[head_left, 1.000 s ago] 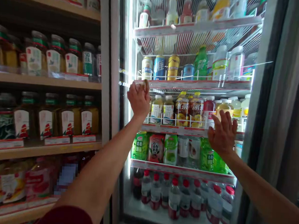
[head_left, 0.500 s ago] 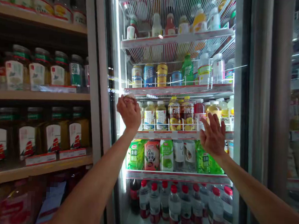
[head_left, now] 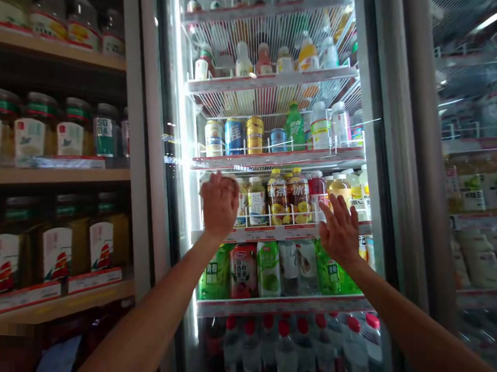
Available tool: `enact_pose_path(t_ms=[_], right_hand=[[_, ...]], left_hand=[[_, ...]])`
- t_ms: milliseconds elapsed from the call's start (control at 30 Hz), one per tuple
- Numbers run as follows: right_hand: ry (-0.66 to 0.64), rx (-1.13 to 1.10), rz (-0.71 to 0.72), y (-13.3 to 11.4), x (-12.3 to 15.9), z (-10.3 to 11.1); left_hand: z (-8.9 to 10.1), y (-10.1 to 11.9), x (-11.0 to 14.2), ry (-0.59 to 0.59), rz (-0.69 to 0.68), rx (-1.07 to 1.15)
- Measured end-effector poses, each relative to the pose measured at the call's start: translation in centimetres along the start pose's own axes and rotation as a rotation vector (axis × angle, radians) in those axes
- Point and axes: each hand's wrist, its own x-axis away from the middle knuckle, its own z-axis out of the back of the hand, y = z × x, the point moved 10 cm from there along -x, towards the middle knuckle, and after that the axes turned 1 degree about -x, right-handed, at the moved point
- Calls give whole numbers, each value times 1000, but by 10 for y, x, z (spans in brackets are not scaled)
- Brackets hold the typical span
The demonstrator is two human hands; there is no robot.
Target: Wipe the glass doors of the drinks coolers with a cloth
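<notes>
Head view: a tall glass door [head_left: 243, 168] gleams across the front of a brightly lit drinks cooler [head_left: 146, 108], its clear pane streaked with reflections and a faint line of white lettering, with a silvery metal frame [head_left: 403, 133] along its right side and a glaring light strip [head_left: 180, 66] down its left. The pane lies directly beyond a person's two bare hands, spanning the gap between them and rising well above both; whether either palm touches it cannot be told for certain. The left hand [head_left: 219, 206], its back toward the camera and fingers bent, is raised before the left end of the middle shelf [head_left: 296, 231]; a sliver of something brownish [head_left: 233, 181] seems to show by its fingertips, too blurred to identify, and whether the hand grips it cannot be told. The right hand [head_left: 341, 231], slightly lower, is loosely spread with nothing in its grasp, before the same shelf's right half. Through the glass between the hands stand a white-labelled bottle [head_left: 256, 200], dark bottles with yellow caps [head_left: 278, 196] and a red bottle [head_left: 316, 189] near the right fingertips. Cans [head_left: 234, 136] line the shelf above, while red-capped bottles [head_left: 286, 352] crowd the bottom
</notes>
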Motion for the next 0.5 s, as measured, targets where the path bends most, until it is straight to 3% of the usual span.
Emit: enact_pose_path(t_ms=[67,133,200,300,367,500], right_hand=[[-2,-2,5,0,0,1],[-9,-1,6,0,0,1],[-7,3,9,0,-1,1],[-2,13,19,0,0,1],[-3,17,24,-1,0,1],[-9,20,22,0,0,0]], left_hand=[[-16,50,22,-100,-244,43],[-20,76,43,-149,-425,77],[-9,58,47,-109,-400,94],[18,-6,35,20,-186,161],[28,-33,29,63,-104,245],[28,-42,29,145,38,318]])
